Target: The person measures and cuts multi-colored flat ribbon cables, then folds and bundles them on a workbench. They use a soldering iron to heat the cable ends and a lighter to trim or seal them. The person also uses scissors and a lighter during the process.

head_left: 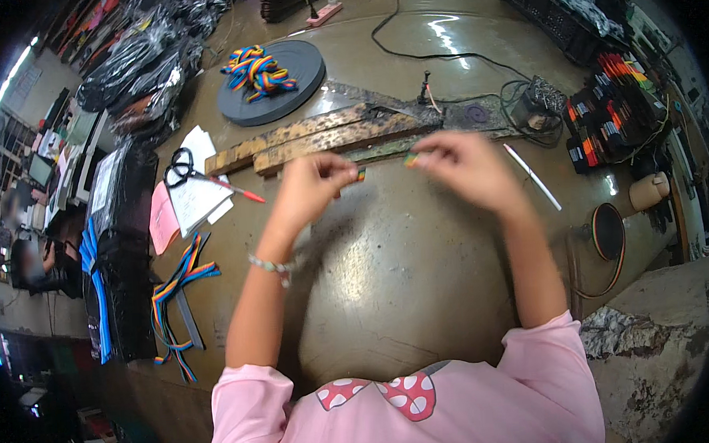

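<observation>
Above the table, my left hand (312,183) is closed in a pinch on a short piece of striped ribbon (362,174), whose dark multicoloured end sticks out past the fingertips. To its right, my right hand (468,167), slightly blurred, pinches another small bit of ribbon (411,161) showing yellow and green. A gap separates the two bits. Just beyond both hands lie two scorched wooden bars (318,141), joined to a dark metal plate (477,112) with an upright post (425,88) and wires.
A grey webbing roll (306,71) carries a rainbow ribbon bundle (257,70). Black scissors (180,168), papers (197,199) and a red pen (245,193) lie left, near loose striped ribbons (174,291). Right are a white pen (533,178), dark striped straps (613,108) and a ribbon roll (608,232).
</observation>
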Available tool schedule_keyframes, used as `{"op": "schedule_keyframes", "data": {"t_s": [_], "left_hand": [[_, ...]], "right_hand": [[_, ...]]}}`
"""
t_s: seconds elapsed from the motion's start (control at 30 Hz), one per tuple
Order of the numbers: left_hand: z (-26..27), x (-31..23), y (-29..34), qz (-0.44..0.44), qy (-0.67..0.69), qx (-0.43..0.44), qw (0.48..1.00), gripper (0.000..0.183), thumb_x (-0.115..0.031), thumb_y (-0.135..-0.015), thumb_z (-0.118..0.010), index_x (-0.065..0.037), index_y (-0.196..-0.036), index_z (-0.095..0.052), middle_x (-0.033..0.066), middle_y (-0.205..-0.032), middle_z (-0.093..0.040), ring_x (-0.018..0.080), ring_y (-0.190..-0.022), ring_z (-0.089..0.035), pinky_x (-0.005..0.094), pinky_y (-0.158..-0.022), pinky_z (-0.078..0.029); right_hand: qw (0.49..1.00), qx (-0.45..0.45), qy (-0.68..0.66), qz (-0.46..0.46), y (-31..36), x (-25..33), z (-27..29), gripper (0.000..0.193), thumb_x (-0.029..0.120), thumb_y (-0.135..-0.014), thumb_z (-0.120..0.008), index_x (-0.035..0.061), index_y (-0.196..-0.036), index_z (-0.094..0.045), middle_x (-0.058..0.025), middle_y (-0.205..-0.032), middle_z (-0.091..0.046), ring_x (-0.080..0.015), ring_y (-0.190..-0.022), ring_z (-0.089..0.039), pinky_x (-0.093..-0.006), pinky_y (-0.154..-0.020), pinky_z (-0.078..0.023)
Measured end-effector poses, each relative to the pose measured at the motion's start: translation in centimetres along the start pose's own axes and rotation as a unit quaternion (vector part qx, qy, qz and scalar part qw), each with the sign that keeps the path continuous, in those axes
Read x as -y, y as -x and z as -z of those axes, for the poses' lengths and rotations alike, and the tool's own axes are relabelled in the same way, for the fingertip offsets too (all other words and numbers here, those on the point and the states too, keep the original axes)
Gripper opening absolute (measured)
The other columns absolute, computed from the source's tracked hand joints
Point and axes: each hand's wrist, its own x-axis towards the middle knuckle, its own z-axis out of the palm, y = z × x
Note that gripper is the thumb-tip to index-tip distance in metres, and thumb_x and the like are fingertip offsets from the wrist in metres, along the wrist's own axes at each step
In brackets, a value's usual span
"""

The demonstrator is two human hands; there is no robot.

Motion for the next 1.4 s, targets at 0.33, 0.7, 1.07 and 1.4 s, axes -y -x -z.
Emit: {"op": "schedule_keyframes", "data": {"t_s": [0.33, 0.7, 1.07, 1.4], "left_hand": [[-4.9, 6.1, 4.9, -0.065, -0.12, -0.205, 0.969, 0.018, -0.013, -0.072, -0.073, -0.005, -0.088, -0.071, 0.0128, -0.079, -0.065, 0.0221, -0.072, -0.061, 0.0317, -0.066, -0.049], [-4.8, 6.0, 5.0, -0.042, -0.097, -0.206, 0.973, 0.018, -0.017, -0.073, -0.073, -0.007, -0.087, -0.072, 0.0127, -0.082, -0.065, 0.0239, -0.073, -0.062, 0.0325, -0.068, -0.049], [-4.7, 6.0, 4.8, -0.027, -0.103, -0.188, 0.977, 0.015, -0.021, -0.075, -0.07, -0.007, -0.083, -0.071, 0.0112, -0.084, -0.062, 0.0294, -0.079, -0.061, 0.038, -0.068, -0.048], [-4.7, 5.8, 4.8, -0.022, -0.103, -0.186, 0.977, 0.013, -0.02, -0.077, -0.068, -0.008, -0.083, -0.07, 0.0104, -0.087, -0.064, 0.0297, -0.08, -0.062, 0.0385, -0.068, -0.049]], "right_hand": [[0.997, -0.032, 0.009, -0.065, 2.1, -2.6, -12.0, 0.019, 0.016, -0.078, -0.067, 0.0013, -0.089, -0.066, -0.016, -0.074, -0.065, -0.0266, -0.068, -0.064, -0.0351, -0.063, -0.049], [0.994, -0.033, 0.08, -0.061, 1.3, -2.4, -12.5, 0.018, 0.018, -0.077, -0.067, 0.0026, -0.086, -0.068, -0.0159, -0.076, -0.066, -0.0293, -0.068, -0.064, -0.0368, -0.063, -0.049], [0.958, -0.086, 0.256, 0.093, 2.3, -1.1, -13.6, 0.007, 0.008, -0.076, -0.063, 0.0025, -0.08, -0.066, -0.0118, -0.082, -0.054, -0.0297, -0.082, -0.049, -0.0389, -0.071, -0.044], [0.966, -0.093, 0.214, 0.114, 2.5, -1.7, -14.1, 0.011, 0.003, -0.077, -0.064, -0.0014, -0.087, -0.066, -0.0126, -0.076, -0.052, -0.0289, -0.075, -0.05, -0.0384, -0.069, -0.043]]}}
